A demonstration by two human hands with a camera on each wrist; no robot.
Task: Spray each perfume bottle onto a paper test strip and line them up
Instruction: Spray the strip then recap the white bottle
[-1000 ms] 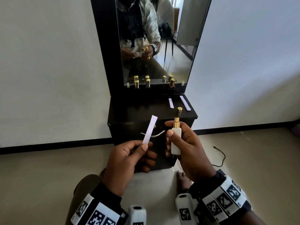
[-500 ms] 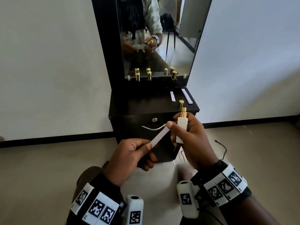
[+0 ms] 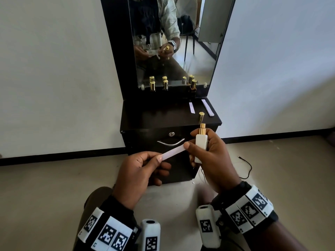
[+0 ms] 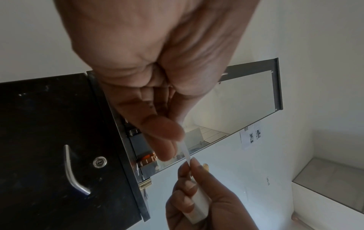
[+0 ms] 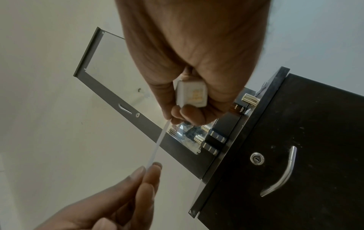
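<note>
Your left hand (image 3: pixel 139 171) pinches a paper test strip (image 3: pixel 173 153); its far end meets your right hand (image 3: pixel 210 156), which grips an uncapped white perfume bottle (image 3: pixel 200 144).

Matt paper strip (image 3: pixel 173 153), shiny gold cap (image 3: pixel 201 116), glossy black cabinet (image 3: pixel 163 120)

walls (image 3: pixel 54 69): plain white | skirting (image 3: pixel 63 157): black | floor (image 3: pixel 272 169): beige, thin black cable (image 3: pixel 247 169) lying on it | black dressing cabinet (image 3: pixel 145 120) with tall mirror (image 3: pixel 190 51), drawer with metal handle (image 3: pixel 170 143) and keyhole | light: daylight
</note>
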